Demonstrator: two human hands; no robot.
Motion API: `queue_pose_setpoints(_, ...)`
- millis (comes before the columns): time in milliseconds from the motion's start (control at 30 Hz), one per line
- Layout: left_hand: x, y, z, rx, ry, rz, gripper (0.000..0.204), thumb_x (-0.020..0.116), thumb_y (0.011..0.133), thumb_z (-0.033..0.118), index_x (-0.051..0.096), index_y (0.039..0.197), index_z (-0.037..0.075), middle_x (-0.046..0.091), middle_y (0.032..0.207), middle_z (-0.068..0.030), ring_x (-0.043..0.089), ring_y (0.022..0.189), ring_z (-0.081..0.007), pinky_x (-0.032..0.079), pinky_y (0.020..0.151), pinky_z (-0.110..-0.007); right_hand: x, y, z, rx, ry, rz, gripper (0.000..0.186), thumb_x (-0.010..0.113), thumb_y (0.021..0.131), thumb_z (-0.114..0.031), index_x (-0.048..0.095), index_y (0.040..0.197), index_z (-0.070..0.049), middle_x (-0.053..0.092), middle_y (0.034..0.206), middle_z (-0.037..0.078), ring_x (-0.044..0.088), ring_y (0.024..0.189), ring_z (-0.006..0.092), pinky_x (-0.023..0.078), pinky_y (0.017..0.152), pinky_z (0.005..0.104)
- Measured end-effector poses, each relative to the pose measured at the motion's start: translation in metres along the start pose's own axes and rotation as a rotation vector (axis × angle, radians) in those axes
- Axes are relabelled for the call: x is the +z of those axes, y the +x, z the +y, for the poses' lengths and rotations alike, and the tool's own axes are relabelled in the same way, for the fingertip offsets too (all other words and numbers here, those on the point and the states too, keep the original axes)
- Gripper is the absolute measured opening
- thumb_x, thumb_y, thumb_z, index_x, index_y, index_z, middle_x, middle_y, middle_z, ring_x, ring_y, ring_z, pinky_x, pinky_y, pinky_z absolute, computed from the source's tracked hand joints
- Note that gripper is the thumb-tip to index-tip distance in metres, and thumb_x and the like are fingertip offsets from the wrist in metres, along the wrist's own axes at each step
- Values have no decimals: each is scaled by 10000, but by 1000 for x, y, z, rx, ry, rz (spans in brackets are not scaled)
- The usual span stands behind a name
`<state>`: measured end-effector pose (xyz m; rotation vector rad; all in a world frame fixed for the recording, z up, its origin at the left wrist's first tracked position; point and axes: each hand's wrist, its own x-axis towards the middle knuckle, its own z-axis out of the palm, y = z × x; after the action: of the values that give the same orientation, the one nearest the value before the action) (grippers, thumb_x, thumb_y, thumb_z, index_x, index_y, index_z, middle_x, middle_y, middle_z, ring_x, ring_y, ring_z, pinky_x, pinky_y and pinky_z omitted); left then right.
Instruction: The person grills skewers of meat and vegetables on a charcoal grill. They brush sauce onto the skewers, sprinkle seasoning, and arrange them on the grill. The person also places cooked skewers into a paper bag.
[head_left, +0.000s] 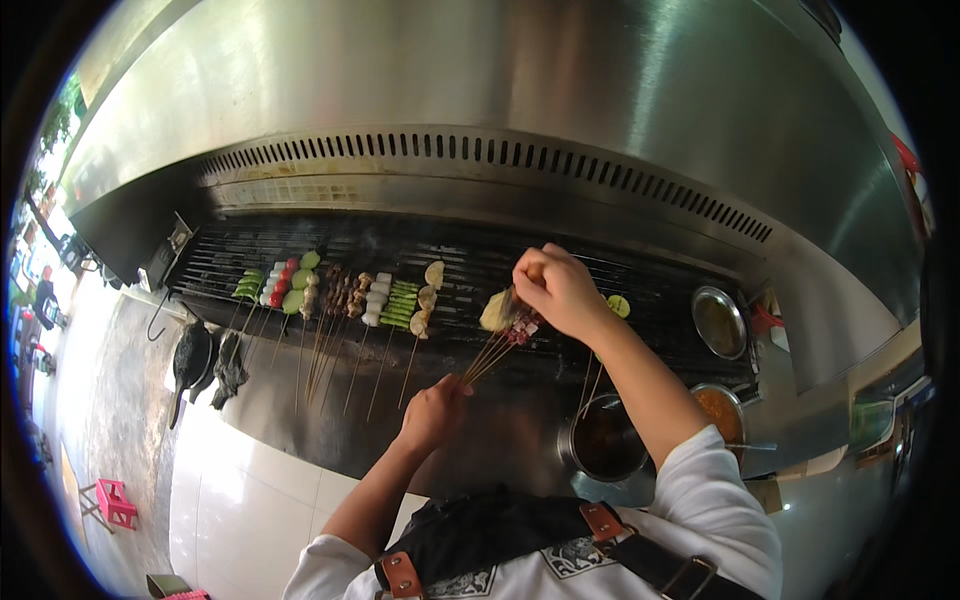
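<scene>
One skewer bundle (485, 359), sticks too bunched to count. Your left hand (435, 411) is closed round it; reddish chunks (522, 326) lie at its 1–2 o'clock, at your right hand's (556, 288) 7. Right fingers curl; can't tell how closed, or on what. From there: one metal dish (716, 300) at 3, one pot (566, 440) at 5.
</scene>
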<state>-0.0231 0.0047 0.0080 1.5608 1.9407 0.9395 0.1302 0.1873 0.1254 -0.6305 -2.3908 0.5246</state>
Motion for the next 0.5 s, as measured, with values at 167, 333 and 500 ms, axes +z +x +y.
queue_pose_setpoints(167, 4, 0, -5, -52, -50, 9, 146, 463, 913, 182, 560, 937, 77, 613, 760, -238, 591, 747, -435, 463, 623, -504, -21, -36, 7, 81, 159, 51, 112, 614, 816, -138, 557, 763, -57, 539, 643, 37, 522, 683, 180, 441, 627, 329)
queue_pose_setpoints(333, 12, 0, -3, 60, -4, 163, 107, 448, 926, 141, 401, 1003, 82, 592, 701, -235, 586, 691, -445, 442, 574, -532, -34, -45, 24, 86, 93, 19, 86, 601, 820, -119, 568, 784, -47, 529, 650, 36, 490, 674, 186, 418, 623, 311)
queue_pose_setpoints(500, 13, -1, -4, 61, -2, 256, 102, 476, 900, 104, 402, 966, 79, 580, 680, -232, 580, 655, -449, 434, 540, -529, -51, -38, 27, 117, 232, 303, 60, 580, 850, -78, 584, 824, -24, 561, 799, 60, 539, 671, 151, 428, 623, 258)
